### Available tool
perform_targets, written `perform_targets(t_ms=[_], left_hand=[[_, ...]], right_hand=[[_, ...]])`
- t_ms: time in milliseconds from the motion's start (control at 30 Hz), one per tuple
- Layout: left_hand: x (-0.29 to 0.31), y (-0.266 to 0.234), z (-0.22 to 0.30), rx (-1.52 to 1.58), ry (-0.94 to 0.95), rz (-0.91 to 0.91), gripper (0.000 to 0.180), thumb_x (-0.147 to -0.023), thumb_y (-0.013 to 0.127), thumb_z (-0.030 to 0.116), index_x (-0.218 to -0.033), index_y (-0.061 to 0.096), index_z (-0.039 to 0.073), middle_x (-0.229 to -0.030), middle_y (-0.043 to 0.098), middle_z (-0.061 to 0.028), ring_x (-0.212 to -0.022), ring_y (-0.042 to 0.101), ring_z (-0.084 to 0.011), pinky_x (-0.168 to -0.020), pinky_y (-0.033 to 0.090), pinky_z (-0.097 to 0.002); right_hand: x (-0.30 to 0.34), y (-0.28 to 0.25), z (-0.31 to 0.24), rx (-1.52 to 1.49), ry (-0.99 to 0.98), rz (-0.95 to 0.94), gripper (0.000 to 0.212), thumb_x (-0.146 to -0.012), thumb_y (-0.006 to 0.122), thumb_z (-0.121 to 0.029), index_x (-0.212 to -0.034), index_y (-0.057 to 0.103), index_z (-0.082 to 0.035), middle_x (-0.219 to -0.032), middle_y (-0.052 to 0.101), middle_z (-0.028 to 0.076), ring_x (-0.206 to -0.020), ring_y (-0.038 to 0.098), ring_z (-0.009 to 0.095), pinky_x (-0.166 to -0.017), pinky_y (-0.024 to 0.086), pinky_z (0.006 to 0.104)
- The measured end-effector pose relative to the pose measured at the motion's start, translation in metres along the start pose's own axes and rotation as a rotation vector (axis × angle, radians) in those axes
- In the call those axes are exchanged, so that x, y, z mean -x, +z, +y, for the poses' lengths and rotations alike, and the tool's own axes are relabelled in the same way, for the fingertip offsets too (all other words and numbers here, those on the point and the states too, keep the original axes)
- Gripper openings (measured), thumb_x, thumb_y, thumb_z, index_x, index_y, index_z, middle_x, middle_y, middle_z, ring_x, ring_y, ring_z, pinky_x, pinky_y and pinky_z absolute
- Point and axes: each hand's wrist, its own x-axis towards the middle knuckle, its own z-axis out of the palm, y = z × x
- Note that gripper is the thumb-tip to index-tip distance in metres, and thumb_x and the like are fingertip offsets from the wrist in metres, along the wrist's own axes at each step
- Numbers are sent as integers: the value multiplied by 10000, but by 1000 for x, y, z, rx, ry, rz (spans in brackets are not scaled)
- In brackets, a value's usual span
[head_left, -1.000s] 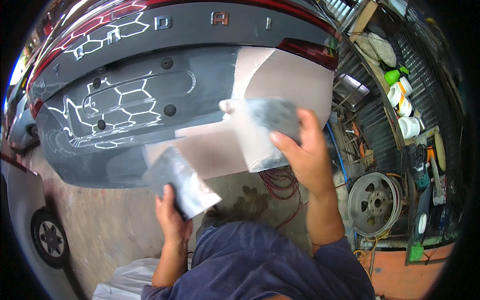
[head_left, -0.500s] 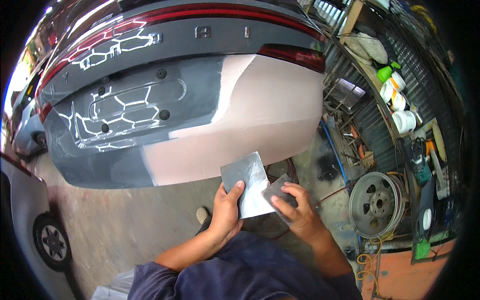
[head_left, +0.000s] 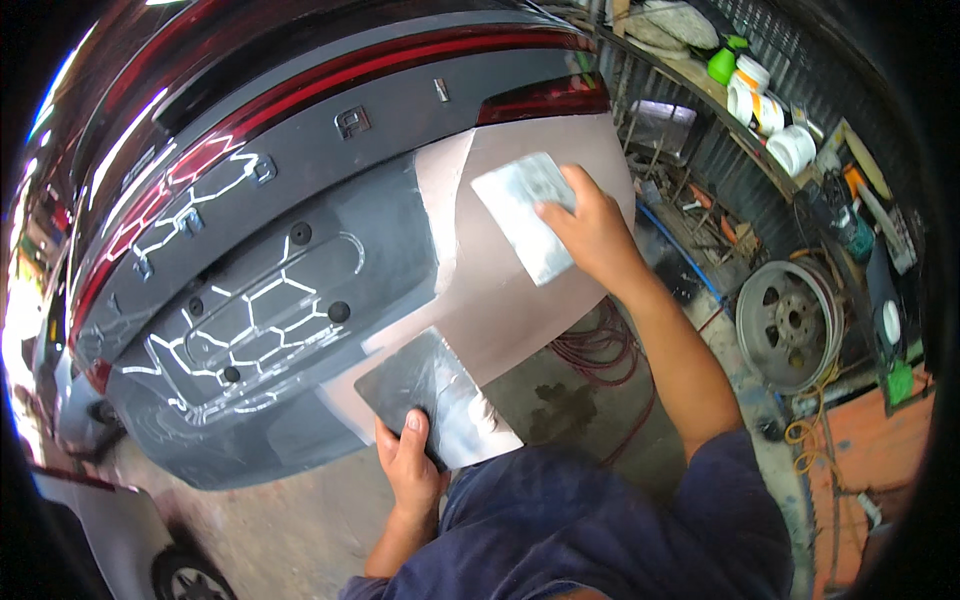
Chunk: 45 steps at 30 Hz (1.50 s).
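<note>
My left hand (head_left: 408, 470) grips a flat silver metal plate (head_left: 415, 385) by its lower edge, thumb on top. A small pinkish smear of paste (head_left: 488, 415) lies near the plate's right edge. Between the fingers and thumb of my right hand (head_left: 600, 240) is a thin rectangular spreader (head_left: 520, 205), shiny and pale with grey smudges. It is over the pale pink filler patch (head_left: 540, 330) on the right side of a grey car's tailgate (head_left: 385, 190). Whether the spreader touches the surface, I cannot tell.
A red tail light (head_left: 545, 98) borders the patch above. At the right stand a bare wheel rim (head_left: 790, 325) and a shelf with white tubs (head_left: 792, 150). A coiled red hose (head_left: 600, 350) lies on the floor below the tailgate. Another car (head_left: 110, 530) is at lower left.
My right hand has moved up and away from the plate, carrying the spreader over the pink patch. The plate in my left hand sits lower and further left. The view has tilted.
</note>
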Motion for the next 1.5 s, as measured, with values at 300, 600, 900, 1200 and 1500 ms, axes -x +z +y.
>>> perform_targets(t_ms=[300, 600, 900, 1200, 1500], left_hand=[[-39, -59, 16, 57, -29, 10, 503, -981, 599, 188, -1403, 398, 4, -1246, 579, -161, -1089, 630, -264, -933, 532, -404], [-56, -83, 21, 64, -109, -73, 506, -988, 604, 216, -1393, 397, -7, -1235, 580, -165, -1059, 638, -263, -913, 536, -398], [-58, -96, 22, 38, -139, -62, 523, -983, 616, 231, -1390, 399, -15, -1219, 590, -163, -1050, 644, -261, -899, 545, -390], [-58, -106, 16, 41, -233, 2, 494, -1033, 547, 292, -1408, 394, 9, -1254, 582, -156, -1064, 651, -258, -913, 555, -400], [-49, -45, -3, 113, -371, -91, 449, -1004, 604, 216, -1372, 396, 61, -1263, 578, -133, -1117, 625, -260, -962, 540, -437]], right_hand=[[-49, 20, -8, 73, 52, 19, 300, -876, 616, -156, -1112, 573, 24, -925, 695, 262, -851, 700, 403, -745, 530, 442], [-13, 40, 1, 104, 29, -114, 344, -860, 637, -177, -1139, 584, 16, -930, 705, 207, -839, 701, 287, -763, 531, 384], [-56, 26, 15, 85, 140, -231, 313, -906, 625, -108, -1195, 581, 4, -977, 683, 61, -861, 634, 87, -759, 517, 269], [12, 11, -35, -347, 249, -310, 394, -895, 686, -87, -1256, 561, 13, -1128, 639, 59, -1033, 594, 98, -911, 491, 274], [146, -6, -40, -211, 101, 32, 260, -931, 620, -42, -1170, 520, -25, -1248, 587, 140, -1151, 543, 192, -1001, 450, 365]])
